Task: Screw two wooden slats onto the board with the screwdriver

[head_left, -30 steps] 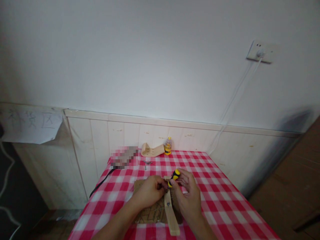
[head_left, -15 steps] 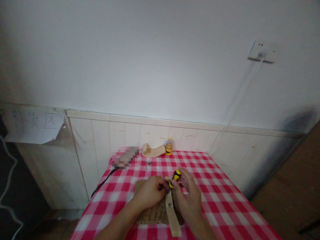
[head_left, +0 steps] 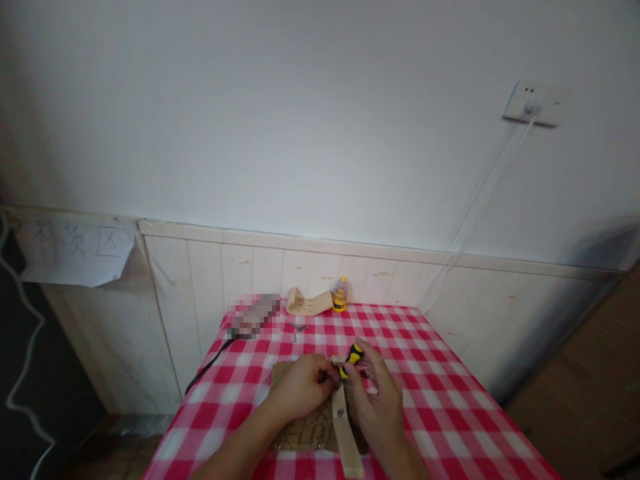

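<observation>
Lower centre of the frame: my right hand [head_left: 377, 400] holds a yellow-and-black screwdriver [head_left: 351, 358] over a pale wood strip [head_left: 345, 433] on a brown cardboard sheet [head_left: 305, 427]. The desk [head_left: 440, 400] wears red-and-white checks. Behind, at centre: a pale wooden piece [head_left: 307, 303], a yellow bottle [head_left: 341, 295], cream panelling [head_left: 240, 267], a white wall [head_left: 300, 113].
</observation>
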A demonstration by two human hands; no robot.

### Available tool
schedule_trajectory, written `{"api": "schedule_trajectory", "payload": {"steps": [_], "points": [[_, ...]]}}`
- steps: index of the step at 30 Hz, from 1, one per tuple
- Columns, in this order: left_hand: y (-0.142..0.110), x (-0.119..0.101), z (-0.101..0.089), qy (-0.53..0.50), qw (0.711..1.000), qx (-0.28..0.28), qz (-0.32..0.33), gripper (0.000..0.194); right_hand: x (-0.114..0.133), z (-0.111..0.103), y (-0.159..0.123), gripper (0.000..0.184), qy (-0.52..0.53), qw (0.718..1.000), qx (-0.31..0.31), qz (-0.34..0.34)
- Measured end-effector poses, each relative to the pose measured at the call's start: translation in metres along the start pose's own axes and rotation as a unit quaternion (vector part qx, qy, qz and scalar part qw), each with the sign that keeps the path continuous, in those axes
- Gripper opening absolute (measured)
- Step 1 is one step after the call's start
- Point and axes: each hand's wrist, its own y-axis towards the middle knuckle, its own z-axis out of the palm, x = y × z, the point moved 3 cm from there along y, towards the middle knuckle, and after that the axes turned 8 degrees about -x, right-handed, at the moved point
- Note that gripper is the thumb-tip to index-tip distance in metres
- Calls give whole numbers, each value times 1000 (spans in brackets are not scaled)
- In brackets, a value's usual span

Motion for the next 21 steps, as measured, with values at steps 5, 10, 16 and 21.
{"api": "schedule_trajectory", "payload": {"steps": [5,10,16,21], "points": [[0,1,0,4,1000,5,0,24,-2,-1,-2,35,-7,1000,-3,3],[0,0,0,13,1000,4,-10,22,-4,1,-3,35,-3,1000,2,9],[-2,-8,-1,49,999,-2,-15,24,-6,2,-4,36,1,1000,6,-10],[-1,-5,0,43,999,4,-17,23,-4,-1,-5,36,3,1000,4,-20]]}}
